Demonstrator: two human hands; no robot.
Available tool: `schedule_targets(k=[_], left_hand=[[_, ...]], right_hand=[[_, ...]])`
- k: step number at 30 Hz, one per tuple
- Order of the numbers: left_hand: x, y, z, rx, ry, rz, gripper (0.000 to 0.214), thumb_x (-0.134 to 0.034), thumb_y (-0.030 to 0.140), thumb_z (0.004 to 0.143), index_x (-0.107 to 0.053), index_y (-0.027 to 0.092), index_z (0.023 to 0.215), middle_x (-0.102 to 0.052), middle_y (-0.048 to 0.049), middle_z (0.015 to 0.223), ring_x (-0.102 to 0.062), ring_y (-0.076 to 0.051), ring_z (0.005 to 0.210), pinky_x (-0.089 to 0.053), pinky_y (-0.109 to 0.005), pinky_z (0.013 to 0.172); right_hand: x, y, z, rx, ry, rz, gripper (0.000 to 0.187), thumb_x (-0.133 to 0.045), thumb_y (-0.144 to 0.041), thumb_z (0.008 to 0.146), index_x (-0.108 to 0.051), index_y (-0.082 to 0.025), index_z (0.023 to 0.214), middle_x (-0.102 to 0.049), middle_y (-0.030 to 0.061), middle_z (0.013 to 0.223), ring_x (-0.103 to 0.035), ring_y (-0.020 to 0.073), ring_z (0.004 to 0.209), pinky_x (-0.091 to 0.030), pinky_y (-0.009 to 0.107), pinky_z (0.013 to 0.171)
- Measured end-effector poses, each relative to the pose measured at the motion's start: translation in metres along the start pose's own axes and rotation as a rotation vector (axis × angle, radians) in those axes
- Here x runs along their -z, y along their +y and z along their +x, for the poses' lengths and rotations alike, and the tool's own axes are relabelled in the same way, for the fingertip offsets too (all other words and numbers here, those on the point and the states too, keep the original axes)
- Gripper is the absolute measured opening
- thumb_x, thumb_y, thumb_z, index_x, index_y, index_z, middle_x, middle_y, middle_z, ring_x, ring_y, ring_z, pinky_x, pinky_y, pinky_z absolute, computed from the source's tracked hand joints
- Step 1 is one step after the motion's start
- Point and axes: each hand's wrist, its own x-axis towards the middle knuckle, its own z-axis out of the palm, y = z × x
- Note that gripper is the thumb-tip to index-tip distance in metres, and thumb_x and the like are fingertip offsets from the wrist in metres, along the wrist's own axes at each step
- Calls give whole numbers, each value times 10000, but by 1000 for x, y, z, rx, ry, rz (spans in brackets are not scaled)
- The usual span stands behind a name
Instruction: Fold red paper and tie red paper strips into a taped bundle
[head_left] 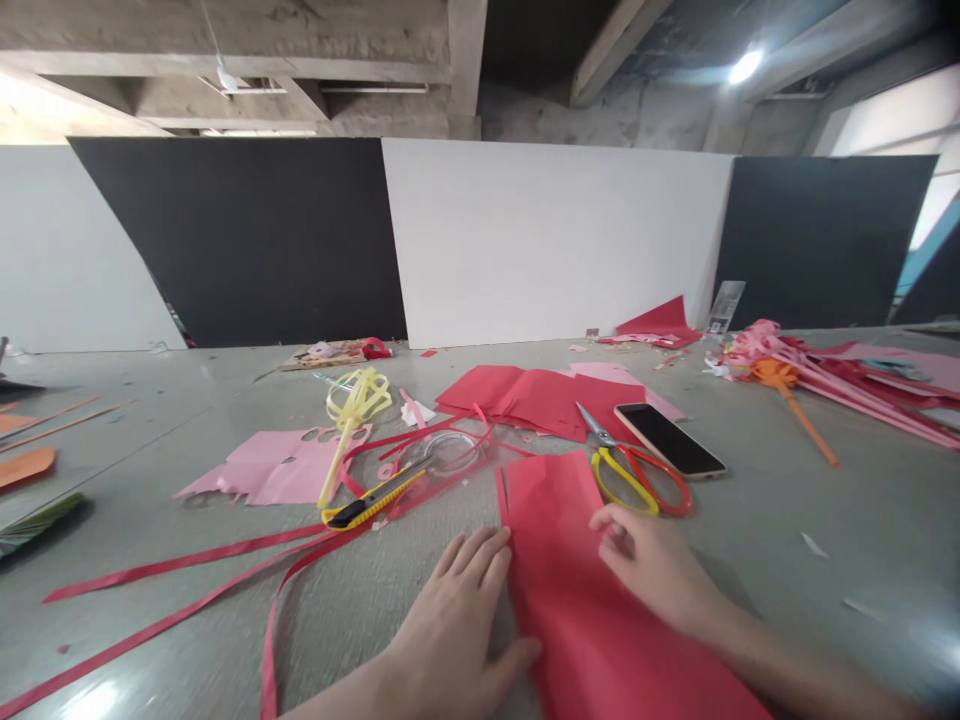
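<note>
A long sheet of red paper (559, 560) lies in front of me, with a narrow strip partly split from its upper left edge. My left hand (457, 610) rests flat along that left edge, fingers stretched out and thumb on the paper. At the opposite edge, my right hand (637, 555) has its fingers curled in and pressed to the sheet. Just beyond my right hand are scissors (626, 465) with one yellow and one red handle, beside a phone (670, 440). A yellow and black utility knife (379, 495) lies past my left hand.
More red sheets (517, 395) lie behind the scissors. A clear tape roll (450, 450), cut pink paper (266, 468), a yellow ribbon shape (356, 400) and long red strips (187, 558) spread leftward. Pink and orange paper flowers (772, 365) are at right. White and dark panels (555, 240) stand behind.
</note>
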Motion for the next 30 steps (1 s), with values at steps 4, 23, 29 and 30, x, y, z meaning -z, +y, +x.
schedule_targets(k=[4, 23, 29, 30], left_hand=[[0, 0, 0, -5, 6, 2, 615, -513, 409, 755, -375, 111, 1276, -311, -113, 1372, -253, -271, 1255, -218, -456, 1032], [-3, -12, 8, -62, 153, -46, 450, -472, 350, 817, -408, 198, 1236, -470, -68, 1251, -377, -235, 1173, -278, -438, 1000], [-4, -11, 6, -78, 141, -3, 467, -450, 341, 828, -376, 212, 1271, -424, -52, 1305, -341, -240, 1206, -264, -458, 1008], [-4, -10, 6, -78, 142, -4, 471, -453, 337, 825, -378, 208, 1271, -428, -55, 1301, -346, -239, 1203, -272, -450, 1007]], right_hand=[[0, -4, -1, -23, -21, -9, 150, -427, -108, 665, -534, -189, 731, -592, -7, 595, -576, 139, 559, -406, 237, 553], [7, 5, 8, 84, 63, 78, 182, -404, -238, 799, -578, -188, 824, -668, 40, 717, -627, 162, 657, -461, 252, 599], [8, 3, 8, 89, 55, 28, 177, -401, -214, 794, -577, -196, 784, -667, 37, 682, -630, 168, 627, -447, 252, 574], [8, 3, 8, 90, 54, 18, 176, -400, -206, 786, -575, -196, 776, -661, 31, 663, -627, 165, 610, -442, 249, 563]])
